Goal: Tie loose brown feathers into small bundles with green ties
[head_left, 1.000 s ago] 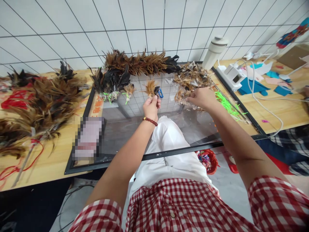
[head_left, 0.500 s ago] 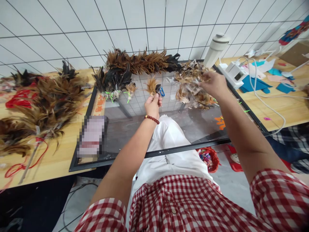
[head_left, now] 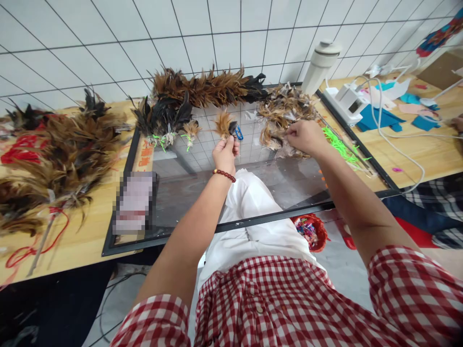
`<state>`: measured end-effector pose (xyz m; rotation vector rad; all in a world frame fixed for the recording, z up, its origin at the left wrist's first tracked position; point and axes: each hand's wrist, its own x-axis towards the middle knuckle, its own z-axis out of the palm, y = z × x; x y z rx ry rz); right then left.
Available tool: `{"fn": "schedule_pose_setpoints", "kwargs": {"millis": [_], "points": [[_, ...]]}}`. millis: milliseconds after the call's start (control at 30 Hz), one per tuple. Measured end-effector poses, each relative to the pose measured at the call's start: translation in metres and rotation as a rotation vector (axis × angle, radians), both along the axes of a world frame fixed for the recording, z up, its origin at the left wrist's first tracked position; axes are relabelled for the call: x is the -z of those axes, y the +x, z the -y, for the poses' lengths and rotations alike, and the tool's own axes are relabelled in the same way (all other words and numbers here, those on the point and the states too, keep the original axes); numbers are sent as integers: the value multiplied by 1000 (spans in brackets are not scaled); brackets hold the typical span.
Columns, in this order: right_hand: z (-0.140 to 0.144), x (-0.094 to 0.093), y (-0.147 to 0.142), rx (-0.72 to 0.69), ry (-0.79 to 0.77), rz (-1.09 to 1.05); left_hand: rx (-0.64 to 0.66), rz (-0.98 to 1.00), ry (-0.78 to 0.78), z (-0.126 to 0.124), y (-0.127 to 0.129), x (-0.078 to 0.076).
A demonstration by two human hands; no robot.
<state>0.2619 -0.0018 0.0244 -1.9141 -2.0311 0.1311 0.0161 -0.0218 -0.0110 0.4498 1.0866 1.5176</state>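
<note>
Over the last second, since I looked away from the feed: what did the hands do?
The right hand reached up over the loose feather pile, then drew back to its near edge, fingers in the feathers. The left hand kept its grip on the small feather bunch and blue clip.

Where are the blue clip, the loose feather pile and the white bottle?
blue clip (head_left: pixel 239 133): head view, on its loop.
loose feather pile (head_left: pixel 285 108): head view, upper middle.
white bottle (head_left: pixel 318 72): head view, mid-body.
</note>
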Motion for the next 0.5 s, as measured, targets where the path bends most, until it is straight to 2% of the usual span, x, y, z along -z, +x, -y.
{"fn": "schedule_pose_setpoints", "kwargs": {"millis": [100,200,267,333,400,433,500], "points": [[-6,-10,17,-53,19,-293,-4,-3,-4,0,1,-1],[-12,-15,30,-113,-76,-352,-5,-8,-9,1,2,-2],[-13,-14,33,-116,-85,-412,-4,-7,-8,1,2,-2],[-9,-12,31,-105,-96,-644,7,-8,2,1,1,-1],[-3,-8,25,-100,-201,-912,21,-11,8,1,1,0],[1,-6,20,-100,-269,-990,26,-13,7,1,0,0],[7,-1,12,-116,-359,-1016,27,-17,1,1,0,1]]}}
